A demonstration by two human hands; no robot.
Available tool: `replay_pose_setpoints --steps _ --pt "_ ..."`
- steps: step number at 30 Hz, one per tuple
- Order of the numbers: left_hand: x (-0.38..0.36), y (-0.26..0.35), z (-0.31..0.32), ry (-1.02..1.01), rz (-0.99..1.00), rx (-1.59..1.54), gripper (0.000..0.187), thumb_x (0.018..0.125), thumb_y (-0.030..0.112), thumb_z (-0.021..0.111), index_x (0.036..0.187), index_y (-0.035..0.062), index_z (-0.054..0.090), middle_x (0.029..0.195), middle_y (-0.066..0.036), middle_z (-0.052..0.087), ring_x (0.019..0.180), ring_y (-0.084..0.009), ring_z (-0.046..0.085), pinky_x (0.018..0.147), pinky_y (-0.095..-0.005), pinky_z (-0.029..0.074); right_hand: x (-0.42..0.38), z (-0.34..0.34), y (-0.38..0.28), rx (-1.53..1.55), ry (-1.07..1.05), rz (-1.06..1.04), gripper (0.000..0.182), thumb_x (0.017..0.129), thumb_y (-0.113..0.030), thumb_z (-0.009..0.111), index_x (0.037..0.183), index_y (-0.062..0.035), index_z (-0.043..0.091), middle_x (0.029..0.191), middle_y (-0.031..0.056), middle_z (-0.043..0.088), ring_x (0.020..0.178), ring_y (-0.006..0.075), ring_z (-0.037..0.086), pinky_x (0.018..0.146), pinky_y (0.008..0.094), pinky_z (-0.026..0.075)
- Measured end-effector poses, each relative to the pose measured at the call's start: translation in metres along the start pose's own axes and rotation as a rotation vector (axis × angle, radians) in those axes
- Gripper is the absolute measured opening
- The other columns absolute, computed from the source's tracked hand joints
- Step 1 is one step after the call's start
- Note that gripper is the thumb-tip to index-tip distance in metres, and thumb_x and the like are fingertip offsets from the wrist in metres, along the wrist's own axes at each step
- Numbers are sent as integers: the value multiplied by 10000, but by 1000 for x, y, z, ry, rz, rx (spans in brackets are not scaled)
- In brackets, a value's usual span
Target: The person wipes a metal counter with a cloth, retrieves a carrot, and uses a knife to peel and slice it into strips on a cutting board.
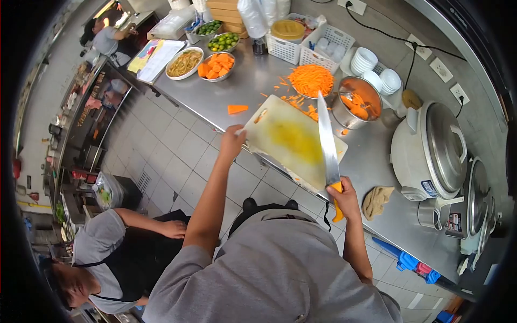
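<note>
My right hand (347,198) is closed around the yellow handle of a large kitchen knife (326,140). Its broad blade points away from me, over the right part of a white cutting board (258,137) with a yellow stain. At the board's left edge is my left hand (232,142), its fingers bent against the rim; they are small in view. Beyond the board, a heap of shredded carrot (311,81) fills a bowl, with loose shreds around it. A metal pot (350,119) holds carrot pieces. One carrot chunk (237,109) lies left of the board.
Bowls of cut carrot (217,67), green limes (223,42) and shredded food (184,63) stand at the far left. White baskets (327,44) and stacked bowls (364,60) line the wall. A rice cooker (431,151) and cloth (377,201) are right. A co-worker (113,253) stands left.
</note>
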State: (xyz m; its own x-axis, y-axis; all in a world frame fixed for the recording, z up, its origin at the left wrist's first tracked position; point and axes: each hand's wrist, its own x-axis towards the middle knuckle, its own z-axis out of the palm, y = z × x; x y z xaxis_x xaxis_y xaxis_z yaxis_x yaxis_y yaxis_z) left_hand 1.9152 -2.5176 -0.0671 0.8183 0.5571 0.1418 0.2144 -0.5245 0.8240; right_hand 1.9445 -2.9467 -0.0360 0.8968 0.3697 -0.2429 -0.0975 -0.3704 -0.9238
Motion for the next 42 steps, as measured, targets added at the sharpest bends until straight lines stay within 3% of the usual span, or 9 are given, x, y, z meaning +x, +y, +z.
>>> replay_pose_setpoints --steps 2,5,8,9,14,22,29,35,42 --pt "18 -7 18 5 93 15 300 862 201 679 1107 28 664 1112 -173 654 954 -328 639 826 -393 522 4 23 18 -115 105 -164 341 809 -93 747 1111 -2 615 1193 100 543 1040 186 562 911 295 454" --pt "41 5 33 -117 65 323 380 856 285 667 1154 50 647 1178 -200 620 1046 -377 600 872 -447 513 5 50 33 346 178 100 396 806 -127 752 1166 -16 630 1338 176 519 1259 273 482 1052 336 374" --pt "50 12 37 -184 -92 499 473 847 391 664 1140 20 651 1141 -236 635 1059 -382 611 854 -438 523 3 67 29 -25 254 -90 429 804 -142 754 1193 -15 625 1384 220 489 1298 327 456 1079 362 358" --pt "57 3 41 -176 -128 460 512 838 430 662 1120 3 654 1106 -243 645 1027 -384 626 831 -429 525 2 70 29 -201 297 -175 432 807 -100 762 1198 7 612 1388 194 494 1264 262 487 1042 345 392" --pt "87 -29 43 -383 -224 233 549 850 454 659 1064 -52 659 974 -231 679 899 -341 675 756 -409 518 -3 65 35 -166 299 -137 438 780 -180 784 1170 -33 650 1435 249 441 1363 364 394 1110 387 332" --pt "-4 13 -28 -275 -373 -350 451 941 366 609 1070 -65 638 947 -111 671 837 -167 615 735 -329 489 -12 49 19 159 176 115 465 852 -96 729 1262 29 549 1168 85 623 1016 131 583 896 261 468" --pt "-107 -62 -75 -76 -556 -670 333 996 277 542 1148 -14 602 939 -42 657 829 -109 605 725 -271 482 -31 36 41 149 229 -70 417 850 -95 734 1212 5 555 996 31 627 890 119 582 808 254 479" --pt "-173 -91 -111 165 -594 -804 310 1002 285 546 1156 20 591 994 -44 671 855 -127 637 761 -278 510 -33 9 22 248 25 89 229 877 -55 698 1064 -61 565 804 -2 624 586 58 536 528 209 451" --pt "-228 -76 -109 380 -623 -905 278 994 279 567 1119 35 617 978 -44 687 844 -124 643 743 -262 510 -4 -6 30 250 -80 111 251 870 -39 693 1091 -56 575 794 -27 589 593 39 517 528 190 439"
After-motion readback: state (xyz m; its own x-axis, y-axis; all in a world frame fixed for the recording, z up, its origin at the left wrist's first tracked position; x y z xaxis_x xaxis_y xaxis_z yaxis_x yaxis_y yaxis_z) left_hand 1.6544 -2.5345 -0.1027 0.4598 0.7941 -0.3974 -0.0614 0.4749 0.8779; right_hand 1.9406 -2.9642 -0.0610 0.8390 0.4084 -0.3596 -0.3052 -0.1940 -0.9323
